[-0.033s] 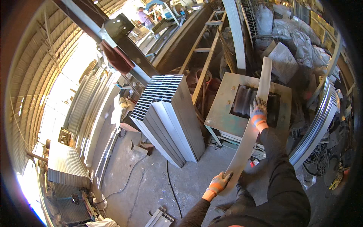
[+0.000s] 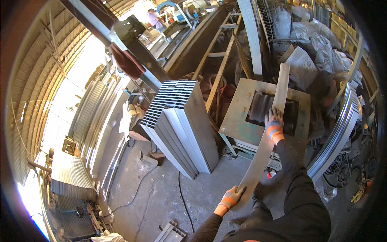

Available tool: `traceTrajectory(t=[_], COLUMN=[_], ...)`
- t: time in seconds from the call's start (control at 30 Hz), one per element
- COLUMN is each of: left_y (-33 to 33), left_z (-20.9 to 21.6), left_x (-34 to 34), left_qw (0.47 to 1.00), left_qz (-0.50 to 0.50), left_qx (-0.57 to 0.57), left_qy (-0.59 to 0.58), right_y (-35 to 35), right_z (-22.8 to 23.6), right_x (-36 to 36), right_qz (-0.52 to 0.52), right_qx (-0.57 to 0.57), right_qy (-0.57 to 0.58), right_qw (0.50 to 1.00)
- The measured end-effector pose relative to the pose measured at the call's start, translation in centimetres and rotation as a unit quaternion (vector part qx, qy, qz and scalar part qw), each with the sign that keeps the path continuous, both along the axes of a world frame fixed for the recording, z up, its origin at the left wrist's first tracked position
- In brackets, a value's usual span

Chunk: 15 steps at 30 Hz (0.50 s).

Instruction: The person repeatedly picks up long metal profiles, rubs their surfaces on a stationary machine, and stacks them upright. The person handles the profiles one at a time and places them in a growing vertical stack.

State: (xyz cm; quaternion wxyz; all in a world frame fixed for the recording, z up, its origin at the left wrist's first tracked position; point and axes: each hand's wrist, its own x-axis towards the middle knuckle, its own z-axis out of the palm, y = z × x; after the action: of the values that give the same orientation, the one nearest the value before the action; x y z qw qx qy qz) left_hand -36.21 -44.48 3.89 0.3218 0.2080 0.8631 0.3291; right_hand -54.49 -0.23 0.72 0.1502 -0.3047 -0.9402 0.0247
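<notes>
Metal strip (image 2: 266,141) long, flat, dull grey | left hand (image 2: 230,198) fingers grip near end | right hand (image 2: 274,121) fingers clasp middle

A metal fabrication workshop: a stack of cut steel tube sections (image 2: 179,125) stands at frame centre on a dusty concrete floor (image 2: 161,193), bundles of profiles (image 2: 90,117) lie at left, and a worn green machine table (image 2: 238,117) sits right of centre under an arched corrugated roof (image 2: 36,76).

The strip (image 2: 268,139) held in both gloves' fingers is smooth, matt grey sheet metal. The gloves (image 2: 275,123) look knitted cloth, grey and orange. Under the far fingers, the surface (image 2: 236,117) is dull, scuffed green-grey metal. The floor (image 2: 161,197) is rough concrete.
</notes>
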Motion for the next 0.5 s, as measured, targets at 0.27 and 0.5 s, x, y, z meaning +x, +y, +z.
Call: traceTrajectory(t=[0.27,0.5], left_y=[-17.7,-31.9], left_z=[3.6,4.8], left_x=[12.5,23.0], left_qw=[0.993,0.990], left_qz=[0.076,0.093], left_qx=[-0.040,-0.051], left_qy=[-0.085,-0.093], right_y=[-18.0,-32.5], right_z=[1.7,2.3], right_x=[12.7,22.9], right_qz=[0.042,0.046], right_qx=[-0.008,-0.035], right_qy=[0.091,0.060], right_qw=[0.995,0.997])
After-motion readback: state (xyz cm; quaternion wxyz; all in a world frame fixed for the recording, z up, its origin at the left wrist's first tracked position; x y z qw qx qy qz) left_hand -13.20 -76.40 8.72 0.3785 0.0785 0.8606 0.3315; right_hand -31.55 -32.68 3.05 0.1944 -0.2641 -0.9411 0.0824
